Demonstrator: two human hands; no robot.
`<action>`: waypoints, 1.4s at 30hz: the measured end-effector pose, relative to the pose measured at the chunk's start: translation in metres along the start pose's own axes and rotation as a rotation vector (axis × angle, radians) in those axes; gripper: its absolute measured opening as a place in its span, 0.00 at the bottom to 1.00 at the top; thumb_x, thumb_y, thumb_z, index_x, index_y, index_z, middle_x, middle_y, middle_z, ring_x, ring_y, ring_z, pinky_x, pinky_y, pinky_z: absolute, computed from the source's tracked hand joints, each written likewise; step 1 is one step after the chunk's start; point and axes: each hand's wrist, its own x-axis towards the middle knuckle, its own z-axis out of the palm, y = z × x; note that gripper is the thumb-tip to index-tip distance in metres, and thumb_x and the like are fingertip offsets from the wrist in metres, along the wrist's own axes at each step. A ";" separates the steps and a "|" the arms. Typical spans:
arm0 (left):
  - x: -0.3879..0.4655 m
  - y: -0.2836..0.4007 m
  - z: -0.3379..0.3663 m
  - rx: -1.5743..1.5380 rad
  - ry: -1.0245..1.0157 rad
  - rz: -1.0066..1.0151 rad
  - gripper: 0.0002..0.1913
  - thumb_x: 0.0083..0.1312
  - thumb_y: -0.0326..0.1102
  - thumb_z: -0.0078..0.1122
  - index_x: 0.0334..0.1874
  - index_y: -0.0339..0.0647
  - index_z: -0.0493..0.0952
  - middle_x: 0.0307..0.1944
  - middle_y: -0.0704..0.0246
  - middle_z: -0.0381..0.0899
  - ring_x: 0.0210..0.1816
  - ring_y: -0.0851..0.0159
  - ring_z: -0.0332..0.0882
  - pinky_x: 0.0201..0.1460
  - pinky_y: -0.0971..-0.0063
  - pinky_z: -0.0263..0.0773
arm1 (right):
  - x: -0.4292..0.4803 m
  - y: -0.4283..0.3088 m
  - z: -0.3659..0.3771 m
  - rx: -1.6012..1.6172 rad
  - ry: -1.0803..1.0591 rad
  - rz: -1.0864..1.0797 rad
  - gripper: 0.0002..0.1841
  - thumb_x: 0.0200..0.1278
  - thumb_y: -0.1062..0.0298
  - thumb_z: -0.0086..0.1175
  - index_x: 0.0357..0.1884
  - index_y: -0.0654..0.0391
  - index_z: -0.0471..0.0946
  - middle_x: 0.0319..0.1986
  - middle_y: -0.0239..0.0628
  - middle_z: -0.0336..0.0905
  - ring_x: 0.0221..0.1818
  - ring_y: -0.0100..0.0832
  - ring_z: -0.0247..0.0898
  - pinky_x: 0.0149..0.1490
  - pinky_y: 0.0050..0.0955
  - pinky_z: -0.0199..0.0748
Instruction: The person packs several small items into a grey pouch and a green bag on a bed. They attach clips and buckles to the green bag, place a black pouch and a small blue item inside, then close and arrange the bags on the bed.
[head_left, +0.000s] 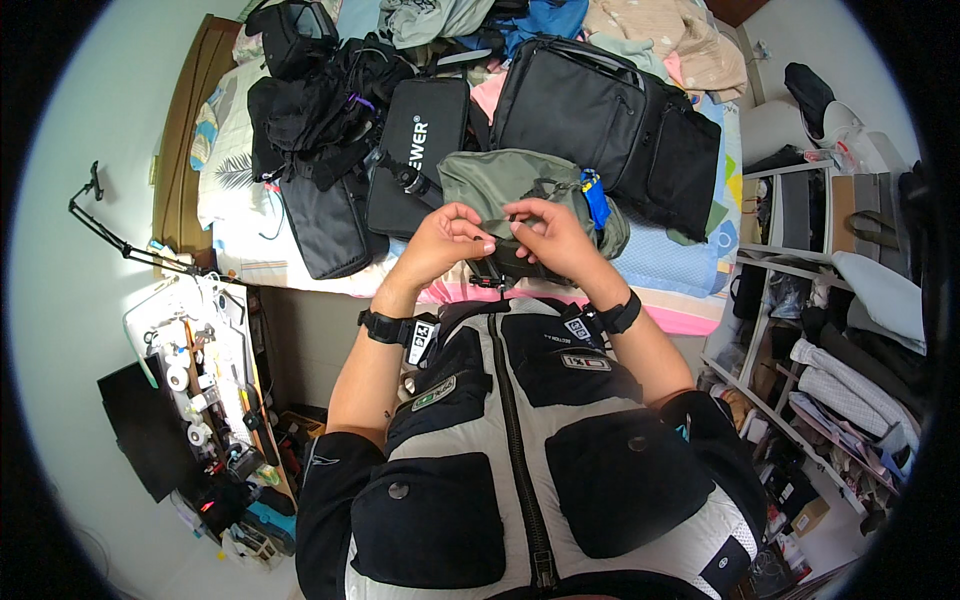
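Note:
An olive-green fabric bag (499, 180) lies at the near edge of the bed, right in front of me. Above its near side, my left hand (448, 241) pinches a thin black strap (491, 265) between thumb and forefinger. A short gap away, my right hand (551, 234) has thumb and forefinger closed around a small black end piece (513, 217). Whether both pieces belong to one strap I cannot tell. Below the fingers shows a dark part of the bag, partly covered by the hands. A bright blue item (595, 199) hangs at the bag's right side.
Behind the bag lies a large black backpack (570, 112). Left of it are a black Neewer case (441, 112), another black case (322, 225) and a black bag (307, 120). A cluttered desk (247, 345) stands left; shelving (787, 262) with folded clothes is at right.

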 end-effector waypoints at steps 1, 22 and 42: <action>-0.002 0.006 0.000 0.031 -0.024 0.028 0.16 0.64 0.16 0.68 0.48 0.39 0.72 0.38 0.63 0.88 0.43 0.69 0.88 0.50 0.76 0.83 | -0.001 -0.001 0.002 0.017 0.023 -0.043 0.18 0.70 0.70 0.60 0.60 0.62 0.79 0.38 0.33 0.83 0.26 0.19 0.78 0.30 0.20 0.74; 0.074 0.053 0.026 0.194 -0.028 0.323 0.13 0.67 0.19 0.66 0.52 0.32 0.77 0.49 0.62 0.87 0.49 0.71 0.86 0.54 0.78 0.81 | 0.022 -0.008 -0.018 0.209 0.160 -0.233 0.18 0.72 0.76 0.58 0.61 0.61 0.75 0.48 0.31 0.80 0.45 0.18 0.75 0.46 0.21 0.79; 0.061 0.034 0.022 0.666 0.126 0.540 0.08 0.69 0.31 0.69 0.45 0.34 0.87 0.39 0.70 0.84 0.36 0.75 0.78 0.39 0.82 0.72 | 0.041 0.004 -0.023 0.218 0.029 -0.199 0.15 0.71 0.80 0.57 0.58 0.61 0.75 0.42 0.29 0.83 0.43 0.17 0.77 0.48 0.17 0.74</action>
